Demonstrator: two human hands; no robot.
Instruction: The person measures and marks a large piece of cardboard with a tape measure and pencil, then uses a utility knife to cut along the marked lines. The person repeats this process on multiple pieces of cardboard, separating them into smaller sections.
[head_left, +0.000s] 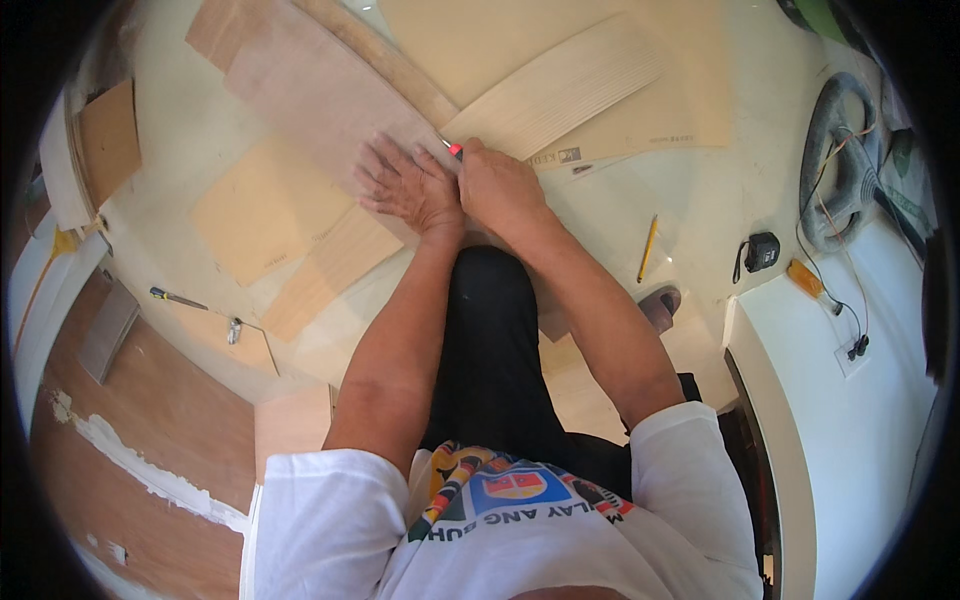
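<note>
My left hand (412,187) lies flat with its fingers spread on a long greyish-brown wooden board (310,85). Beside it, my right hand (500,193) is closed around a slim tool with a red-and-black handle (457,151). A thin metal tip sticks out of the fist at the board's right edge; the rest of the tool is hidden in the hand, so its kind does not show. Close to the right hand, a pale grooved wooden panel (565,85) lies at a slant. My knee, in black trousers (492,300), is just below both hands.
Brown sheets (265,205) lie on the pale floor. To the right are a yellow pencil (648,247), a black tape measure (762,250) and a grey wheel-shaped object (812,190) with loose wires. A screwdriver (178,298) lies at the left, near a brown wooden panel (170,400) streaked white.
</note>
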